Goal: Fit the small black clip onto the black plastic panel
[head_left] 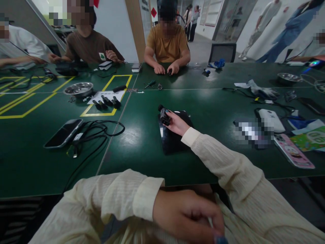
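My right hand [176, 122] is stretched out over the table, its fingers closed around a small black device [165, 116] with a rounded dark end. Beneath that hand lies a flat, glossy black sheet [172, 142]; whether the device touches it, I cannot tell. Close to the camera, below the table's front edge, my left hand [189, 213] is bent across my body with its fingers curled in. A bit of blue [220, 240] shows at its fingertips, cut off by the frame, so what it holds is unclear.
Leftward are a phone [63, 133], a coiled black cable [101, 127], several black cylindrical parts [106, 101] and a metal bowl [78, 88]. At right lie a pink phone case [294, 150], a white device [271, 120] and gloves [262, 90]. A person [166, 44] sits opposite, handling something black.
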`<state>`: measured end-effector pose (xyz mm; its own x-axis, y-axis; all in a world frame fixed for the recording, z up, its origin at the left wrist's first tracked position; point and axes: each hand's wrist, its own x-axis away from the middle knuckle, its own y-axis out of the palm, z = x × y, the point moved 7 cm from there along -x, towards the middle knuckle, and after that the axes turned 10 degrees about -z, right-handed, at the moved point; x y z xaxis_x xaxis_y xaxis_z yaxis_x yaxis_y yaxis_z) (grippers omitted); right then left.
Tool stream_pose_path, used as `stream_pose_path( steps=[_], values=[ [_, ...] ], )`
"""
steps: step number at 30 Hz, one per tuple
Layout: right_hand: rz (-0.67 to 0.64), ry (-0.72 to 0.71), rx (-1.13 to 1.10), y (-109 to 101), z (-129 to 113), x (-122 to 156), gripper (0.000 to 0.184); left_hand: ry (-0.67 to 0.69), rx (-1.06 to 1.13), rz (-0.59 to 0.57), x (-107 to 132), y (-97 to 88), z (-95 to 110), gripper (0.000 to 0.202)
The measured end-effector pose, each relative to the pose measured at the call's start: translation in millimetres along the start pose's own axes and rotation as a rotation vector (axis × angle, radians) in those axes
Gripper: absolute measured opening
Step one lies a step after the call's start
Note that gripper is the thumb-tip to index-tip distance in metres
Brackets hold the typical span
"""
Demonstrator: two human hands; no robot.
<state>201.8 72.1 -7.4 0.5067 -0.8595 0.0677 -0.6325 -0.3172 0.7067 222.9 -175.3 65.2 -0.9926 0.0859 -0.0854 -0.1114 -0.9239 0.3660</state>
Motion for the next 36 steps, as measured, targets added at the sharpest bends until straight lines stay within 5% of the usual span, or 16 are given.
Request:
stream_pose_path(
  steps=[3,7,12,16,21,25,30,33,36],
  values=[
    [-0.002,-0.004,-0.008,1.2,-0.2,0.6,0.007,0.025,0.119,0.370,11.9,-37.9,13.6,0.035],
    [-0.016,-0.021,-0.013,2.2,-0.3,0.5,0.006,-0.074,0.132,0.440,11.5,-61.0,12.6,0.034],
    [-0.023,-0.015,-0.004,0.0,0.5,-1.5,0.006,-0.234,0.132,0.403,14.9,-59.8,2.8,0.032],
    [-0.033,-0.014,0.028,0.4,0.8,-0.9,0.008,-0.293,-0.136,0.432,18.6,-64.2,3.0,0.023],
    [0.038,-0.123,0.208,2.2,-11.1,8.9,0.024,-0.088,-0.047,0.791,34.0,-89.0,22.9,0.018],
    [0.143,-0.347,0.553,5.6,-43.4,30.3,0.039,0.174,-0.062,0.999,54.8,-97.3,56.5,0.007],
    [0.047,-0.479,0.866,15.1,-76.5,61.8,0.040,0.482,-0.112,1.170,93.0,-107.2,85.5,0.016],
    [0.024,-0.501,1.005,9.4,-92.0,76.7,0.041,0.647,-0.202,1.335,125.0,-121.0,83.1,0.019],
    [0.124,-0.444,1.145,-8.8,-102.2,84.9,0.036,0.648,-0.265,1.450,150.6,-143.9,63.8,0.020]
  ],
)
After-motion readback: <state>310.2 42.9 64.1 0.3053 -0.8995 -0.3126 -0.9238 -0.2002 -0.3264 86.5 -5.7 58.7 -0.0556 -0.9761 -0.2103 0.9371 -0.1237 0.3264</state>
